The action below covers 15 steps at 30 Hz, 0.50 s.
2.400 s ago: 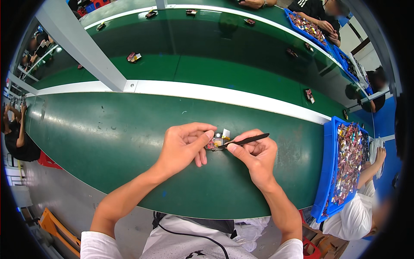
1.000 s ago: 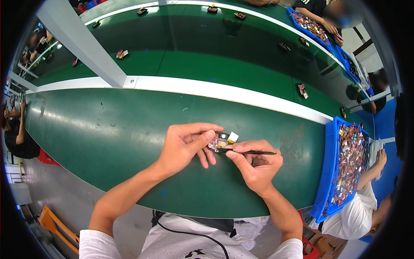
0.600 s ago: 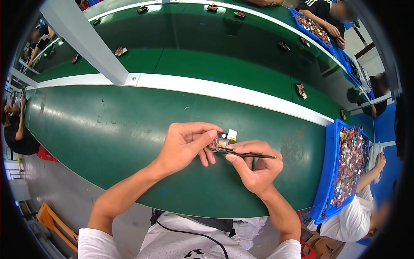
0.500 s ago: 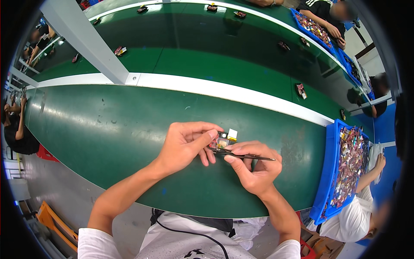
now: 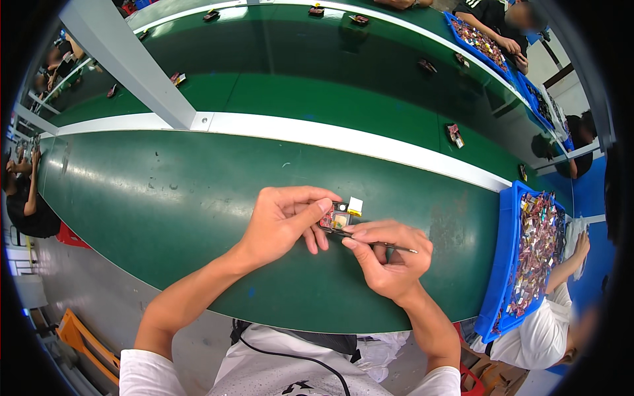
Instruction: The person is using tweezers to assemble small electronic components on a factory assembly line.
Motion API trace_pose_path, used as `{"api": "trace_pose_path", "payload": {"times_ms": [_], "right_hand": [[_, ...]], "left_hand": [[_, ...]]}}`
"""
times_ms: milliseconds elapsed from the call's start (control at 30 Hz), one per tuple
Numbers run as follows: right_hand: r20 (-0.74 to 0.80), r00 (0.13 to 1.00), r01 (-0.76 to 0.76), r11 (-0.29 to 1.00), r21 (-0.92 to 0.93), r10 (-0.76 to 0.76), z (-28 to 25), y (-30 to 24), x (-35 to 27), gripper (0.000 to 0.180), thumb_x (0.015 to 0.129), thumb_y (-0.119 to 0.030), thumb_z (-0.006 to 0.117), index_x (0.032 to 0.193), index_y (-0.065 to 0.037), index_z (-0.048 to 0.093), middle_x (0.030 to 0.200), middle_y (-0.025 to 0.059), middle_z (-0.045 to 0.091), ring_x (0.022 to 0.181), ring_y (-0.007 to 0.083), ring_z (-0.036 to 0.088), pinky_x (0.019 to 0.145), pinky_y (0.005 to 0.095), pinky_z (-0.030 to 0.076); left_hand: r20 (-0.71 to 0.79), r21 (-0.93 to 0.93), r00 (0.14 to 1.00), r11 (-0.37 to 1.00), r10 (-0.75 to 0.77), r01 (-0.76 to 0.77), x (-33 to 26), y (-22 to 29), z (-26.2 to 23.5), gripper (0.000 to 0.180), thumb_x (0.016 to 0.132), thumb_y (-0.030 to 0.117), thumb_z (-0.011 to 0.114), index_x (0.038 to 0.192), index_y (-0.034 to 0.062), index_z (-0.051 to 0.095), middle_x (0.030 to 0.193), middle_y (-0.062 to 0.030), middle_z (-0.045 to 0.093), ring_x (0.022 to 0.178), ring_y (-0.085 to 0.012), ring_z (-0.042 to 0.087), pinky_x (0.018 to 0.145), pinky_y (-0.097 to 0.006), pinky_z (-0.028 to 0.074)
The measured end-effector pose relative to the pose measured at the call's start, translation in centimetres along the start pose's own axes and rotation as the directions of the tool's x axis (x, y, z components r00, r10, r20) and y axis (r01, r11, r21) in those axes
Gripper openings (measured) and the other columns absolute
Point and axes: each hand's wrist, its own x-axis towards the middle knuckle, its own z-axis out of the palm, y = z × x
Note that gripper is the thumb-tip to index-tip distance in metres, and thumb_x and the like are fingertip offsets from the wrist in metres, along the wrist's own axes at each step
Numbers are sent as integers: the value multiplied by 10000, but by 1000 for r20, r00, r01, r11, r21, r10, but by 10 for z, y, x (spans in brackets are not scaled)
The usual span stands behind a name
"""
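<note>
Over the green tabletop, my left hand [image 5: 281, 221] pinches a small electronic assembly [image 5: 338, 219] by its left side. This piece has a black housing, a reddish circuit board and a white-and-yellow tab [image 5: 355, 206] sticking out at its upper right. My right hand [image 5: 393, 254] is closed around dark tweezers [image 5: 399, 248], whose back end points right. Their tips reach the lower edge of the assembly, partly hidden by my right fingers, so exact contact cannot be made out.
At the right stands a blue bin [image 5: 495, 277] heaped with small reddish parts. Beyond a white rail [image 5: 297, 132] runs a green conveyor belt [image 5: 370, 105] carrying several similar assemblies [image 5: 454, 135]. A grey post [image 5: 125, 63] rises at the left. Co-workers sit around, one beside the bin.
The assemblies on the belt have shifted slightly left. My right hand has turned the tweezers a little, and their arms now look closer together. My left hand stays in place.
</note>
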Motion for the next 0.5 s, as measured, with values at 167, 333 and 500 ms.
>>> {"api": "trace_pose_path", "payload": {"times_ms": [167,333,500], "right_hand": [[31,998,62,997,-50,-60,1,-5,-2,185,729,83,817,857,-32,749,817,101,779,454,86,568,429,221,425],[48,987,157,981,-115,-152,2,-3,-3,242,673,111,799,864,-30,750,831,106,778,530,144,643,467,239,474],[59,967,255,956,-148,-249,4,9,-9,290,623,116,787,868,-34,748,873,105,781,520,153,629,457,243,456]], "left_hand": [[51,-75,994,992,-96,99,2,3,-2,259,1021,64,617,1215,-95,678,878,-149,739,648,-177,720,512,-265,573],[44,144,999,989,-25,18,-4,5,4,292,978,45,675,1241,-81,669,868,-119,741,667,-135,706,504,-231,530],[-7,199,999,979,-44,44,-3,2,6,313,949,27,703,1246,-66,669,849,-105,734,656,-112,690,490,-214,498]]}}
